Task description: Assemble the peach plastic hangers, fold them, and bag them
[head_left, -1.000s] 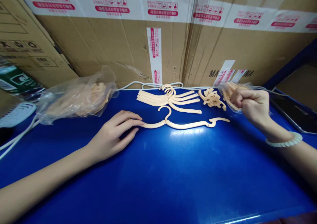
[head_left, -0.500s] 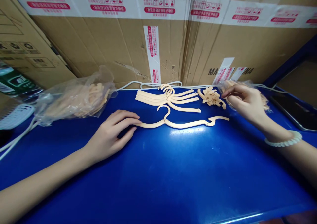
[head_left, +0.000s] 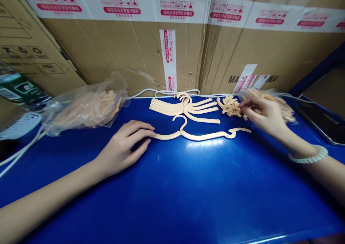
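Note:
A cream clothes hanger (head_left: 203, 136) lies flat on the blue table, its hook bent up toward the back. At its right end hangs a small curved hook piece (head_left: 237, 131). My left hand (head_left: 128, 141) rests with its fingertips on the hanger's left end, the thumb just in front. My right hand (head_left: 262, 112) is at the right edge of a pile of small cream hook pieces (head_left: 228, 105), thumb and forefinger pinched together. What is between those fingertips is too small to make out. Behind the hanger lies a row of overlapping hangers (head_left: 167, 107).
Clear bags of cream parts lie at left (head_left: 83, 111) and behind my right hand (head_left: 285, 109). A large cardboard box (head_left: 121, 53) stands along the back, with a white cable (head_left: 142, 92) before it. A phone-like dark slab (head_left: 318, 123) lies right; a bottle (head_left: 21, 89) stands left.
My right hand has lowered slightly and moved left to the pile's edge, its fingertips closing there. My left hand stays at the hanger's end. The whole view has shifted a little.

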Demonstrator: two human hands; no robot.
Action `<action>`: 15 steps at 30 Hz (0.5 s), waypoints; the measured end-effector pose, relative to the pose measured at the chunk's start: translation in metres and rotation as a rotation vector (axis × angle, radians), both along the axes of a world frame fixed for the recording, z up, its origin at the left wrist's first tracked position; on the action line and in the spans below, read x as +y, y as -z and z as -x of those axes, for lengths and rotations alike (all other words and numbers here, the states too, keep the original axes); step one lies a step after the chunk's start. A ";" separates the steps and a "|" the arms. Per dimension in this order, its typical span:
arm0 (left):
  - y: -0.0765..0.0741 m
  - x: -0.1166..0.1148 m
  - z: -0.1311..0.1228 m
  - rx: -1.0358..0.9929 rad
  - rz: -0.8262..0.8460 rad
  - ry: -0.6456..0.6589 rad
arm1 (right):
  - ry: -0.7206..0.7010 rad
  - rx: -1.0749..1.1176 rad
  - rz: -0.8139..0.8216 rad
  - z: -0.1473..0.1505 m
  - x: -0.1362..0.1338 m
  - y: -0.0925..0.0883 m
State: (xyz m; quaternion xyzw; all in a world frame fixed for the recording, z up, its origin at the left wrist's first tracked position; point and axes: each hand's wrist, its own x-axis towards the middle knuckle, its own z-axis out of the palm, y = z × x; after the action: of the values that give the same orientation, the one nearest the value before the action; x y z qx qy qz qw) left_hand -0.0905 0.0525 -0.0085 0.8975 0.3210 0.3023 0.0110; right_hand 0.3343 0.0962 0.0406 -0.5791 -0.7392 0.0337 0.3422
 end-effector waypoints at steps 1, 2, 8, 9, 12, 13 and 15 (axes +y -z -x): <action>0.000 0.000 0.000 0.001 0.000 0.000 | -0.009 -0.025 -0.015 0.001 -0.001 0.000; 0.000 0.000 0.000 0.000 -0.001 -0.001 | -0.022 -0.050 -0.031 0.001 -0.001 0.000; 0.000 0.001 -0.001 0.004 -0.006 0.002 | -0.197 -0.143 -0.066 0.008 -0.005 0.002; 0.000 0.000 -0.001 0.005 -0.006 0.000 | -0.232 -0.146 -0.065 0.009 -0.005 0.002; 0.000 0.000 0.000 0.007 -0.013 0.000 | -0.311 -0.170 -0.057 0.015 -0.008 0.003; 0.000 0.000 -0.001 0.009 -0.015 0.001 | -0.323 -0.180 -0.057 0.016 -0.009 0.004; 0.000 0.000 -0.001 0.015 -0.023 0.004 | -0.325 -0.186 -0.063 0.019 -0.010 0.005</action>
State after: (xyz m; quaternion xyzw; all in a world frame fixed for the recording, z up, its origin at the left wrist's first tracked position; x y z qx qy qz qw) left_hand -0.0897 0.0522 -0.0085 0.9005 0.3158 0.2990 -0.0011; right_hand 0.3157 0.0862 0.0354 -0.4418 -0.8520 0.0118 0.2806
